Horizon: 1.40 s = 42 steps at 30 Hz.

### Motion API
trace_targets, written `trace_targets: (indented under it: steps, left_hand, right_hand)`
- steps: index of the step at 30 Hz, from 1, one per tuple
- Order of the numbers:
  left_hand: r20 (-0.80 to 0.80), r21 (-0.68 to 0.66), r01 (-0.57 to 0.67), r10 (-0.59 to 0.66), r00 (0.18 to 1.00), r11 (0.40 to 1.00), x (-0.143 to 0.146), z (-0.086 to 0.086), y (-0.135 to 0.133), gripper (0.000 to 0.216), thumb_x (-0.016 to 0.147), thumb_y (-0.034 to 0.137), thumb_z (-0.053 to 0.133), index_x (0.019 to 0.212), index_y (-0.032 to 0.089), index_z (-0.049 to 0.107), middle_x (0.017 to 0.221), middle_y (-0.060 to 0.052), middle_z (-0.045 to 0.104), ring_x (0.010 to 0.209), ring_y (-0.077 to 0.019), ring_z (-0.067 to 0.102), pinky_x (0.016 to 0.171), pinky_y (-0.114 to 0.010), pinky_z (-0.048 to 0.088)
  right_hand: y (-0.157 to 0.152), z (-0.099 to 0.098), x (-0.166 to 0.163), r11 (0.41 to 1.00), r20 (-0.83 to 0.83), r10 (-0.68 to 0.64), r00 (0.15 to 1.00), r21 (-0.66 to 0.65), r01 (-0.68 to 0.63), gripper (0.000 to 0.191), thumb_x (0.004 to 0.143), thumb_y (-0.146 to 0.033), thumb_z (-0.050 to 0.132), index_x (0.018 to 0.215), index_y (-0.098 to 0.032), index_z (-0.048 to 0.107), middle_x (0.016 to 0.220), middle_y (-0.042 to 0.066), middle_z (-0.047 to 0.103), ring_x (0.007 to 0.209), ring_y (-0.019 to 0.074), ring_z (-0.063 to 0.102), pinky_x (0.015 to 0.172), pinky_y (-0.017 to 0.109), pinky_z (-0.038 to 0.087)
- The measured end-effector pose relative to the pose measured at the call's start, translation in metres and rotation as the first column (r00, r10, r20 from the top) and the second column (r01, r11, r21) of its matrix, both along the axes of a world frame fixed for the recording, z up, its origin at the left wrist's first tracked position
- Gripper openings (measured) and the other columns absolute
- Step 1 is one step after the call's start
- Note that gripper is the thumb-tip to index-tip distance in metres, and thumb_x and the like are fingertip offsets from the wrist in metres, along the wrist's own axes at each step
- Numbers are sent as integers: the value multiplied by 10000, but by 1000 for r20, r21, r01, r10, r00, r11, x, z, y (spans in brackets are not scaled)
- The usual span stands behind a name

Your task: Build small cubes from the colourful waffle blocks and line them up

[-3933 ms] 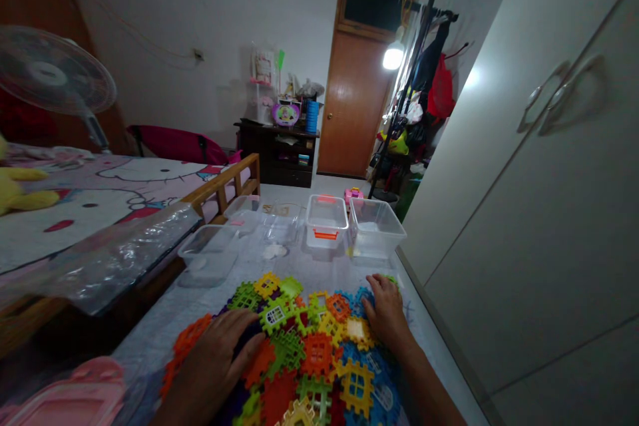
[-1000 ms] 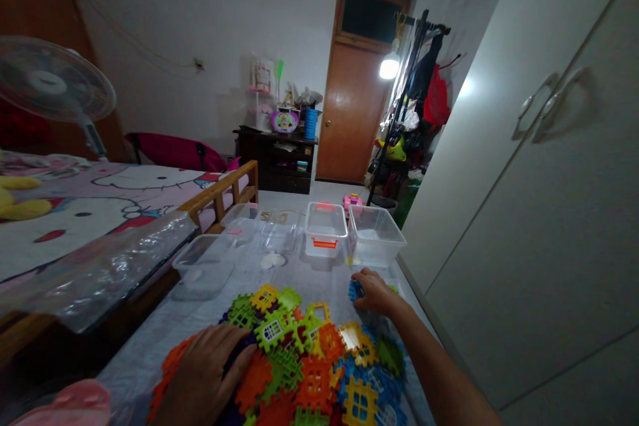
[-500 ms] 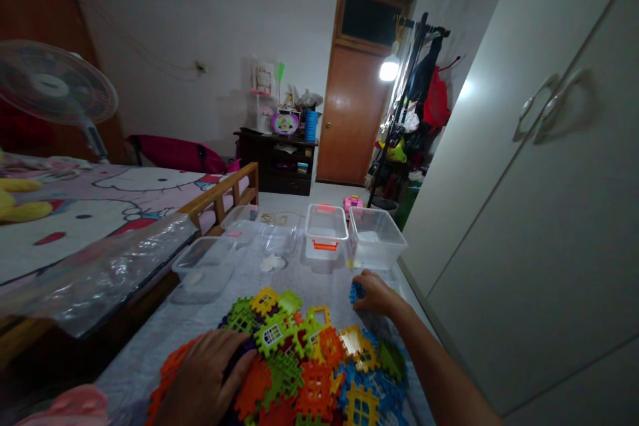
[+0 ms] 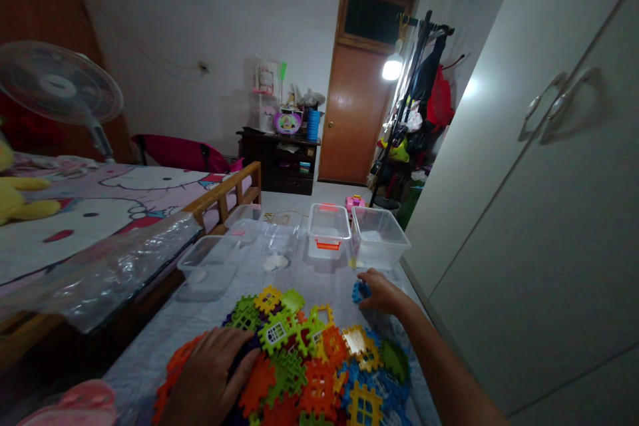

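Observation:
A heap of interlocking plastic building blocks (image 4: 287, 373) in green, orange, yellow and blue covers the near part of the cloth-covered surface. My left hand (image 4: 212, 369) rests on the heap's left side, palm down, thumb apart from the fingers, over orange and dark purple pieces. Beyond the heap's right side, my right hand (image 4: 382, 293) has its thumb and fingers around a small blue building block (image 4: 360, 291), low over the cloth. Part of that block is hidden by the hand. Several pieces have window-like grids.
At the far end stand a clear box with orange clips (image 4: 328, 233) and a clear plastic bin (image 4: 379, 239). Clear lids or trays (image 4: 210, 266) lie at the left. A wooden bed rail (image 4: 227, 190) borders the left side, a white wardrobe (image 4: 504, 213) the right.
The view has shifted slightly, so everything sits a little further right. My right hand and the blue block stay at nearly the same spot; my left hand remains on the heap.

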<state>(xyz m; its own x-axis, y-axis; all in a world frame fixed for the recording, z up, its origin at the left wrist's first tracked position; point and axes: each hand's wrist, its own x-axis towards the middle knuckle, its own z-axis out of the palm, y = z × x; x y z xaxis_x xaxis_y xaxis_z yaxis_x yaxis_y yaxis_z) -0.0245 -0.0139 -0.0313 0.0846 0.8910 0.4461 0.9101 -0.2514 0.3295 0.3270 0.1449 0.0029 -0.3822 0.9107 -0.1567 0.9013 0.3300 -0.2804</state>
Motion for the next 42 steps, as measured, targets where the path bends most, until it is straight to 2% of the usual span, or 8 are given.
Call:
trace_targets:
  steps: [3, 5, 10, 15, 21, 36, 39, 42]
  left_hand:
    - [-12, 10, -5, 5, 1000, 1000, -1, -5, 0, 306, 861, 523, 529, 956, 291, 705, 984, -6, 744, 937, -225, 677, 881, -402, 538]
    - [-19, 16, -4, 4, 1000, 1000, -2, -8, 1, 315, 860, 532, 527, 960, 291, 703, 985, -6, 744, 938, -223, 678, 880, -399, 538]
    - [-33, 42, -4, 5, 999, 999, -3, -8, 2, 319, 863, 529, 518, 951, 287, 707, 969, -8, 750, 922, -222, 687, 864, -391, 546]
    - [-42, 29, 3, -2, 999, 1000, -2, -2, 1, 298, 852, 509, 538, 947, 286, 712, 967, -8, 752, 913, -223, 691, 849, -384, 553]
    - [-38, 56, 9, -7, 999, 998, -1, 1, -1, 275, 853, 499, 543, 945, 295, 703, 952, 5, 751, 898, -222, 694, 832, -386, 559]
    - [-33, 83, 22, -19, 999, 996, -2, -2, 2, 286, 855, 511, 542, 930, 285, 701, 920, -2, 748, 862, -209, 693, 801, -361, 565]
    - [-33, 89, 25, -22, 999, 996, -3, -1, 2, 283, 857, 508, 540, 921, 284, 702, 913, 0, 748, 853, -206, 695, 793, -353, 567]
    - [-38, 88, 15, -12, 999, 996, -2, 0, 1, 285, 854, 511, 543, 932, 288, 702, 930, 4, 749, 873, -209, 695, 814, -359, 562]
  right_hand:
    - [0, -3, 1, 1000, 5, 25, 1000, 6, -25, 448, 630, -228, 695, 1071, -159, 659, 1104, 106, 592, 1031, 242, 552, 896, 283, 407]
    - [1, -5, 0, 999, 4, 37, 999, 15, -37, 416, 628, -217, 682, 1039, -160, 663, 1078, 100, 590, 1004, 236, 552, 879, 279, 409]
    - [1, -4, -1, 998, -1, 55, 998, 20, -55, 443, 636, -193, 666, 1078, -160, 654, 1084, 102, 581, 1023, 236, 544, 898, 282, 402]
    - [0, -2, 0, 998, -6, 57, 998, 7, -57, 583, 611, -227, 711, 1182, -160, 619, 1161, 122, 558, 1097, 264, 518, 925, 298, 399]
    - [-2, -1, -2, 997, -23, 71, 997, 17, -70, 471, 629, -207, 675, 1099, -169, 658, 1092, 94, 585, 1019, 231, 545, 895, 276, 409]
    - [0, -7, 3, 998, -123, 50, 991, 41, -45, 569, 595, -181, 728, 1157, -142, 646, 1170, 131, 601, 1111, 281, 546, 977, 335, 417]
    - [-2, -4, 16, 995, -198, 2, 980, 98, 18, 575, 685, -204, 684, 1248, -154, 583, 1259, 129, 569, 1179, 254, 526, 1019, 335, 400]
    - [-8, 1, 33, 981, -267, -61, 962, 164, 108, 466, 790, -194, 571, 1255, -168, 566, 1211, 116, 595, 1131, 223, 560, 1000, 353, 424]
